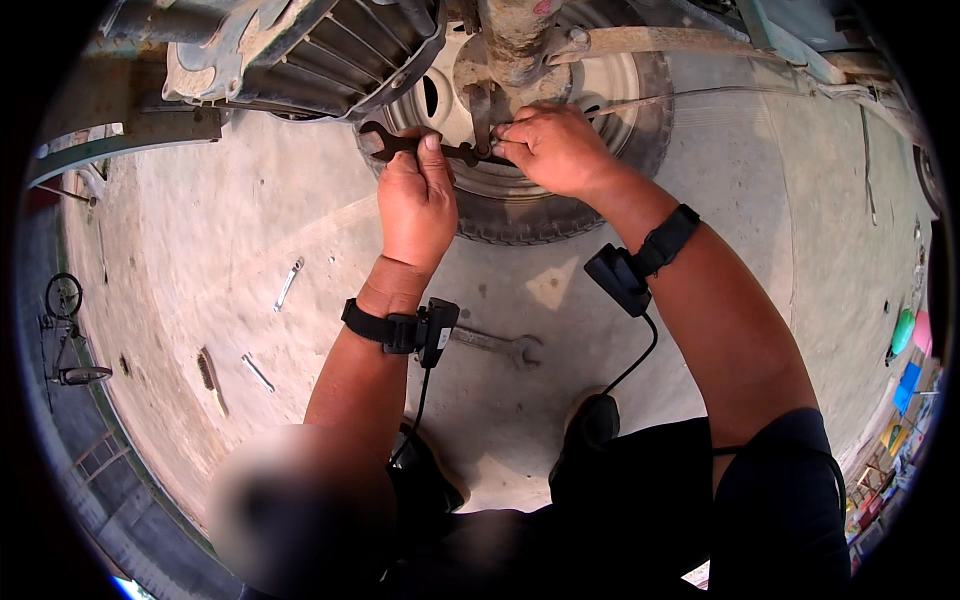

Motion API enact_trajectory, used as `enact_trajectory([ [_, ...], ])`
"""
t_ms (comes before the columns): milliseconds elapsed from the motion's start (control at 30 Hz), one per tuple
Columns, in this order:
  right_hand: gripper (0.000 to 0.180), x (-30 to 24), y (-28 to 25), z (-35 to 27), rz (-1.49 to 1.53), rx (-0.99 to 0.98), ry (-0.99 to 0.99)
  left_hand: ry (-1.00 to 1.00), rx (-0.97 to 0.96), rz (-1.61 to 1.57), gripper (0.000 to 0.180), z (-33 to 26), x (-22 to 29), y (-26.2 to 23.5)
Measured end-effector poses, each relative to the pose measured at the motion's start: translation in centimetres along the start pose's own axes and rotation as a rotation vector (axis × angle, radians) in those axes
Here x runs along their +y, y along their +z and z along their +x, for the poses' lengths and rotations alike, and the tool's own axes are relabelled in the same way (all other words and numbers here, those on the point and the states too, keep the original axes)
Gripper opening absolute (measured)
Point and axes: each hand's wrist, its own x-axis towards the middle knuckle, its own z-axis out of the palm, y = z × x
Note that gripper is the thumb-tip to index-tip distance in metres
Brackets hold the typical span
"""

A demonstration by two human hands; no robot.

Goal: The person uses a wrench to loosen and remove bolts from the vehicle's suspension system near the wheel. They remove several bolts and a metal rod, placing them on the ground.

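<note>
My left hand (415, 205) is closed around a dark, rusty open-end wrench (376, 143), whose open jaw sticks out to the left past the thumb. The wrench's other end meets a small bolt joint (483, 150) at the lower end of a rusty metal link (480, 112). At that joint my right hand (560, 150) has its thumb and fingers pinched together; whatever lies between them is hidden. Just behind both hands is a wheel (500, 218) with a dark tyre and a dusty, pale rim, under a rusty shaft housing (513, 45).
A ribbed metal casing (330, 65) hangs at upper left. A large wrench (497, 343) lies on the concrete between my feet. Further left are a small wrench (288, 284), another slim wrench (257, 372) and a brush (212, 380). A bicycle (65, 335) stands at the far left.
</note>
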Motion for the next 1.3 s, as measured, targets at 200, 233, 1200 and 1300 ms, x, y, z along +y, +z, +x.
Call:
enact_trajectory([
  [200, 0.03, 0.0, 0.1, 0.0, 0.008, -0.027, 0.007, -0.154, -0.004, 0.018, 0.037, 3.9, -1.1, -0.2],
  [233, 0.03, 0.1, -0.1, 0.1, 0.004, -0.042, 0.016, -0.185, -0.031, -0.049, 0.034, 4.7, -0.2, 0.2],
  [1200, 0.028, 0.1, 0.1, 0.3, -0.046, -0.079, 0.045, 0.413, -0.102, 0.277, 0.016, -5.2, 0.0, -1.7],
  [1300, 0.028, 0.2, 0.1, 0.2, -0.045, -0.068, 0.041, 0.424, -0.107, 0.286, 0.018, -5.2, 0.4, -1.6],
])
